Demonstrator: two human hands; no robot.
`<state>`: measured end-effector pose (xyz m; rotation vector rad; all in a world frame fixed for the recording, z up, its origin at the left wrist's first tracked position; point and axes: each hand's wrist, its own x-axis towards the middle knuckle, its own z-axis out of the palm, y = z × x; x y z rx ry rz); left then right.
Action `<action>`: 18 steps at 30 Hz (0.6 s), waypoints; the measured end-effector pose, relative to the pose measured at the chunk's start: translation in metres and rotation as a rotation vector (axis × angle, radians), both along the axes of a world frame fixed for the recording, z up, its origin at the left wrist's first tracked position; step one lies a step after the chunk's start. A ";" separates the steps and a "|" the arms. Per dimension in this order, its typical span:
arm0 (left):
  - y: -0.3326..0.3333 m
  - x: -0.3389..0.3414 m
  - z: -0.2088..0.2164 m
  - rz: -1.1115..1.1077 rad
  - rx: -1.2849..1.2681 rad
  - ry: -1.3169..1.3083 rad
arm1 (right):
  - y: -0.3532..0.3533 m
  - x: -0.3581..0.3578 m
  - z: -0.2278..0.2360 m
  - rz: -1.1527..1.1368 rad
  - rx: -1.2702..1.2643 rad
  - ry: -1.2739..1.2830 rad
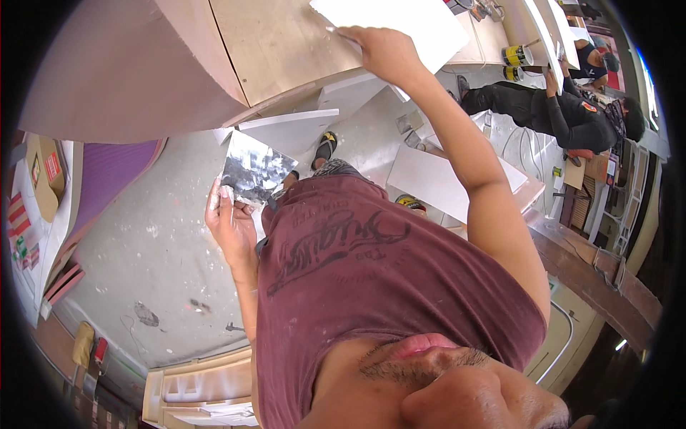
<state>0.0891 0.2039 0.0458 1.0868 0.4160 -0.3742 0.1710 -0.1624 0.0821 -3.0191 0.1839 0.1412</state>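
Note:
My left hand [232,218], smeared with white paste, grips the lower edge of a square, shiny metal plate [256,168]. The plate carries white and grey smears and is held beside my body, above the floor. My right hand [391,56] reaches forward to the near left edge of a white panel [421,25] on the wooden worktop. Its fingers close on a thin scraper [331,30], of which only a pale tip shows clearly; the rest is hidden under the fingers.
The plywood worktop [286,46] has a curved panel [136,64] at its left. White boards [443,182] lean low near my legs. At the right a co-worker in dark clothes [522,107] handles a white panel [547,43], with another person behind. Paint cans [516,56] and cables are nearby.

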 end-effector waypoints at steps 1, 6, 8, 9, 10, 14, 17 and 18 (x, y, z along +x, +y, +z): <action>0.000 -0.001 0.000 0.009 0.007 -0.003 | 0.001 -0.015 -0.002 0.062 0.024 -0.042; -0.008 -0.003 0.002 0.038 -0.008 0.003 | -0.029 -0.051 0.016 0.114 0.059 -0.039; -0.008 -0.003 0.005 0.020 0.004 0.007 | -0.038 -0.039 0.031 0.007 0.041 -0.080; -0.008 -0.001 0.007 -0.004 0.000 0.008 | -0.049 -0.031 0.027 0.028 0.021 -0.093; -0.008 0.000 0.008 -0.024 -0.005 0.008 | -0.052 -0.023 0.026 0.017 0.021 -0.068; -0.005 0.002 0.006 -0.076 -0.030 -0.016 | -0.052 -0.030 0.011 0.066 -0.069 0.027; -0.007 0.002 0.008 -0.060 -0.015 0.015 | -0.057 -0.065 0.000 0.111 0.041 -0.033; -0.009 0.002 0.010 -0.044 -0.022 0.030 | -0.046 -0.078 0.011 0.111 0.028 0.012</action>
